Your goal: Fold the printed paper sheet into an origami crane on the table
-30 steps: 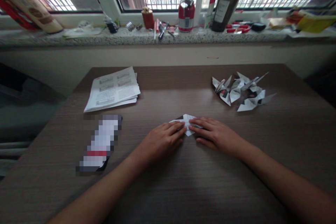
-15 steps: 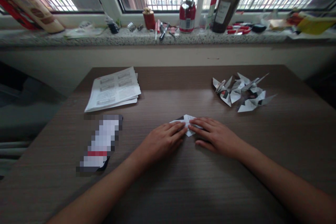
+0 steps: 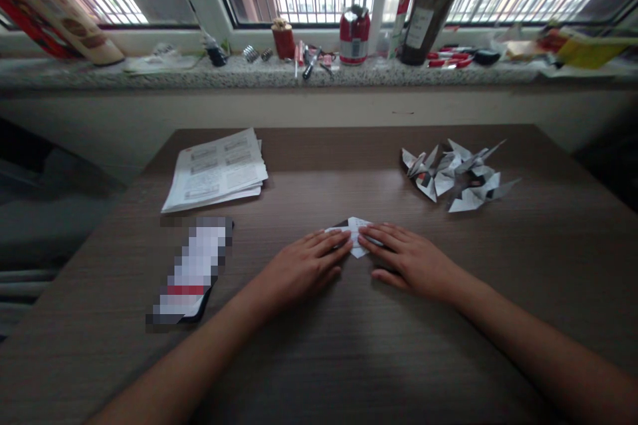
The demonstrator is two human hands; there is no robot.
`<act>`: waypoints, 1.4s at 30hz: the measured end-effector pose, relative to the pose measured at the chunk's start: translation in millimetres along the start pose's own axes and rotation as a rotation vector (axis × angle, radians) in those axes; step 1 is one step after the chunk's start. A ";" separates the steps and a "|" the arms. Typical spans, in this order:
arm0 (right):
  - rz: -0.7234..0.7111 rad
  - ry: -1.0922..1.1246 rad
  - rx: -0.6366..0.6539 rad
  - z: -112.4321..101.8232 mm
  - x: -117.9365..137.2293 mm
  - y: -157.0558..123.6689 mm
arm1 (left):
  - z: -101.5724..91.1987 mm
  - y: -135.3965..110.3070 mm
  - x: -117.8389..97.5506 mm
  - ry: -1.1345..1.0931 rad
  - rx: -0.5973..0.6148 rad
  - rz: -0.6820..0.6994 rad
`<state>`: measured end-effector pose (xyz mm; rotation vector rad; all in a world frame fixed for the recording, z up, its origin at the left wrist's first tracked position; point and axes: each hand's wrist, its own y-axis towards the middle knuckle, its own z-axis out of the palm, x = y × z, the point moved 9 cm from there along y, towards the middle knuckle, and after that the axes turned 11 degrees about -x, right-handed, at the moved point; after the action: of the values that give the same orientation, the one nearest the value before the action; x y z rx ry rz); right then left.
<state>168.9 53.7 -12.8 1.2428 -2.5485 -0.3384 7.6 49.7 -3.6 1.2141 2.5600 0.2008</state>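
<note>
A small piece of folded printed paper (image 3: 355,246) lies flat on the brown table (image 3: 319,358), with a dark patch on its far left side. My left hand (image 3: 312,262) rests on its left part, fingers stretched out and pointing right. From the other side my right hand (image 3: 401,255) lays its extended fingers flat over the paper's right part, with the thumb apart on the near side. Between the two sets of fingertips a narrow strip of the paper shows. The fingers cover its left and right portions.
Several folded paper figures (image 3: 453,172) cluster at the far right of the table. A stack of printed sheets (image 3: 219,169) lies far left, a phone (image 3: 192,272) with a blurred screen nearer. The stone windowsill (image 3: 279,73) behind holds a red can (image 3: 354,36) and a dark cup (image 3: 423,23).
Both hands stay on the folded paper; the left fingers have shifted slightly. The whole view has tilted a little.
</note>
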 end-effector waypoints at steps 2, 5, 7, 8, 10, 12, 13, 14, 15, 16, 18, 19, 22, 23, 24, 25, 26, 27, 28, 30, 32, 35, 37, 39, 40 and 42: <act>0.000 -0.005 0.015 0.7 -0.6 -0.1 | -2.1 -2.5 4.8 -0.014 0.020 0.001; 0.003 0.002 0.025 -0.3 -0.9 0.6 | -9.1 -5.9 12.0 0.000 0.041 0.002; 0.007 0.023 0.013 -2.3 -0.7 1.1 | -14.0 -7.8 17.3 0.014 0.055 -0.013; 0.010 0.035 0.005 -3.0 -0.7 1.1 | -16.4 -8.4 18.9 0.015 0.056 -0.016; 0.017 0.049 -0.002 -3.2 -1.3 0.7 | -19.6 -8.7 21.2 0.015 0.059 -0.023; 0.021 0.047 0.008 -1.4 -2.0 -0.2 | -21.4 -7.8 21.3 0.010 0.054 -0.024; 0.022 0.044 0.013 -0.6 -2.2 -0.4 | -21.8 -7.1 20.8 0.007 0.048 -0.023; 0.020 0.043 0.015 -0.2 -2.3 -0.4 | -22.1 -6.2 20.1 0.005 0.041 -0.021; 0.018 0.044 0.014 -0.5 -2.4 0.0 | -22.4 -5.3 18.9 0.004 0.030 -0.014; 0.014 0.046 0.009 -1.4 -2.1 0.7 | -22.3 -4.4 17.4 0.005 0.021 -0.003; -0.006 0.048 -0.001 -4.0 -0.7 2.6 | -21.2 -3.3 13.3 0.006 0.012 0.034; -0.019 0.044 -0.003 -5.1 0.1 3.6 | -20.3 -3.0 11.1 0.006 0.011 0.054; -0.043 0.005 -0.003 -6.7 -0.4 5.7 | -16.8 -2.5 5.5 0.001 0.023 0.093; -0.040 -0.017 -0.001 -6.5 -1.9 6.1 | -15.9 -2.1 3.6 0.000 0.028 0.101; -0.032 -0.041 0.001 -6.2 -3.9 6.3 | -15.1 -1.6 1.6 -0.002 0.033 0.108; -0.023 -0.064 0.002 -5.7 -6.1 6.4 | -14.3 -1.1 -1.1 -0.009 0.040 0.117; -0.011 -0.084 0.001 -5.3 -8.3 6.6 | -13.8 -0.4 -4.0 -0.018 0.047 0.126; 0.001 -0.099 -0.001 -5.1 -10.2 6.8 | -13.6 0.5 -7.2 -0.032 0.049 0.136; 0.014 -0.109 -0.006 -5.1 -11.8 7.2 | -13.2 1.3 -10.3 -0.050 0.052 0.144; 0.038 -0.114 -0.023 -6.3 -14.1 8.3 | -12.6 2.9 -15.5 -0.085 0.051 0.149; 0.053 -0.105 -0.043 -8.4 -15.2 9.3 | -10.9 4.0 -17.7 -0.106 0.051 0.128; 0.033 -0.073 -0.055 -11.5 -13.9 9.6 | -7.4 4.5 -17.0 -0.118 0.049 0.074; 0.001 -0.045 -0.045 -12.7 -11.8 8.6 | -5.9 4.3 -16.3 -0.127 0.042 0.052; -0.011 -0.029 -0.038 -13.9 -11.3 7.3 | -5.7 4.2 -15.8 -0.136 0.032 0.040; -0.006 -0.025 -0.036 -14.5 -12.1 6.8 | -6.2 4.4 -15.3 -0.139 0.025 0.035; 0.022 -0.020 -0.037 -15.3 -15.1 5.9 | -7.4 4.8 -14.7 -0.144 0.018 0.025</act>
<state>178.8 67.9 1.2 1.2037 -2.5585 -0.3932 17.5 41.4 7.7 1.2218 2.4294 0.0922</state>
